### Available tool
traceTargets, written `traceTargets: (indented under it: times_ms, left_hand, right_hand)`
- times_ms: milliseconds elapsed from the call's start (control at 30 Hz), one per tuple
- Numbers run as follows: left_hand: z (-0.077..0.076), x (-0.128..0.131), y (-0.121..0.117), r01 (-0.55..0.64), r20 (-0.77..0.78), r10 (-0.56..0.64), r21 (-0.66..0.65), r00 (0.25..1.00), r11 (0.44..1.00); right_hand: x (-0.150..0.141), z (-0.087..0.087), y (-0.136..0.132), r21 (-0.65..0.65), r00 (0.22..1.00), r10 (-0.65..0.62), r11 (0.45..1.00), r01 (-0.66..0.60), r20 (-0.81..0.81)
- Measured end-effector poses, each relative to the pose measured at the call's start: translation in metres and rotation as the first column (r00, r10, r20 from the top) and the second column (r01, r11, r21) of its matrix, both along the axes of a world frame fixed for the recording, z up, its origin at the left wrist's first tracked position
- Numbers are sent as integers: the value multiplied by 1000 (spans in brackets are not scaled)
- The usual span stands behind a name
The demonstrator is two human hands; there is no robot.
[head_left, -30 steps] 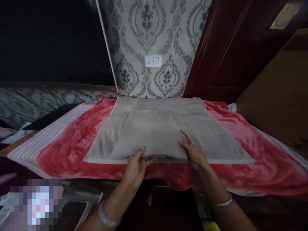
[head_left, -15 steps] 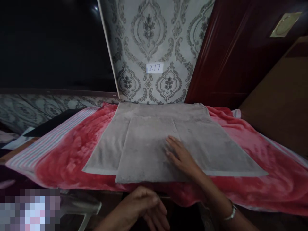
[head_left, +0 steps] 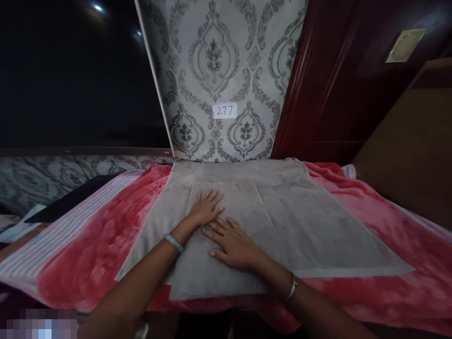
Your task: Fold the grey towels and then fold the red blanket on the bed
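A grey towel (head_left: 318, 230) is spread over a red blanket, with a narrower grey cloth panel (head_left: 243, 200) lying on its middle; whether that panel is a fold of the same towel I cannot tell. My left hand (head_left: 205, 207) rests flat on the panel's left part, fingers spread, a pale bangle on its wrist. Just nearer and to the right, my right hand (head_left: 233, 245) lies open on the same panel, with a silver bracelet on that wrist. The fingertips of the two hands come close together. Neither hand grips the cloth.
The red blanket (head_left: 88, 240) with a striped edge covers the table and hangs over its front. A large black screen (head_left: 77, 80) stands at left. Behind are patterned wallpaper (head_left: 213, 56) and a paper label (head_left: 225, 110) reading 277. A brown board (head_left: 413, 150) leans at right.
My left hand has moved from below the table's front edge up onto the grey panel. My right hand has slid left across it. The view has tilted slightly upward.
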State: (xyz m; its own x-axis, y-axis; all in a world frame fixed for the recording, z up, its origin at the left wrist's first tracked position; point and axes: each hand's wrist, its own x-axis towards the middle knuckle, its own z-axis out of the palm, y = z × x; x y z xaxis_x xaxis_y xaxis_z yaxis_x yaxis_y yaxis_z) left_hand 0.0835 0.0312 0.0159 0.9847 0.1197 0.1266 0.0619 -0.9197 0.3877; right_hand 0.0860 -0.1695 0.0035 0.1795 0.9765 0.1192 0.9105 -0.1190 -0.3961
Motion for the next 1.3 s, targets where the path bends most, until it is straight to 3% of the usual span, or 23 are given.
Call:
traceTargets:
  times_ms: [67, 133, 300, 400, 467, 533, 567, 633, 700, 767, 867, 933, 1167, 1300]
  left_hand:
    - [-2, 14, 11, -63, -21, 67, 150, 998, 987]
    - [-2, 23, 22, -140, -39, 151, 211, 988, 967]
    - [-4, 31, 40, -320, -96, 349, 229, 932, 919]
    - [-6, 30, 42, -328, -89, 357, 238, 930, 914]
    - [-7, 29, 42, -324, -89, 352, 235, 932, 916]
    - [-8, 30, 42, -324, -81, 351, 234, 933, 917]
    - [-9, 30, 43, -325, -73, 350, 234, 934, 916]
    - [-11, 31, 45, -323, -61, 345, 232, 937, 918]
    - [-13, 32, 46, -313, -66, 335, 222, 940, 923]
    - [-13, 32, 47, -306, -82, 329, 208, 941, 929]
    - [-11, 32, 48, -339, -113, 362, 182, 925, 923]
    - [-9, 31, 50, -379, -134, 400, 156, 907, 912]
    - [-10, 30, 55, -408, -122, 416, 92, 901, 909]
    - [-8, 23, 53, -462, -18, 467, 119, 884, 879]
  right_hand:
    - [2, 1, 0, -13, 1000, -4, 1000, 4, -15]
    - [3, 1, 0, -22, 1000, -1, 1000, 1, -30]
    - [2, -4, -1, -42, 997, 10, 999, -13, -73]
    - [10, -1, 2, -28, 991, 50, 998, -54, -128]
    - [27, 11, 9, 7, 981, 54, 999, -53, -186]
    - [53, 27, 20, 72, 980, -78, 993, 92, -185]
    - [68, 34, 26, 111, 967, -209, 968, 226, -145]
    - [99, 41, 37, 179, 879, -477, 863, 472, -18]
    - [124, 35, 45, 168, 760, -645, 761, 627, 84]
    - [140, 18, 48, 76, 703, -695, 717, 693, 151]
    - [149, -8, 47, -37, 707, -677, 716, 697, 204]
    - [150, -16, 45, -55, 706, -675, 713, 699, 214]
    - [153, -12, 43, -88, 706, -674, 707, 702, 218]
    - [151, -12, 42, -61, 696, -683, 703, 709, 219]
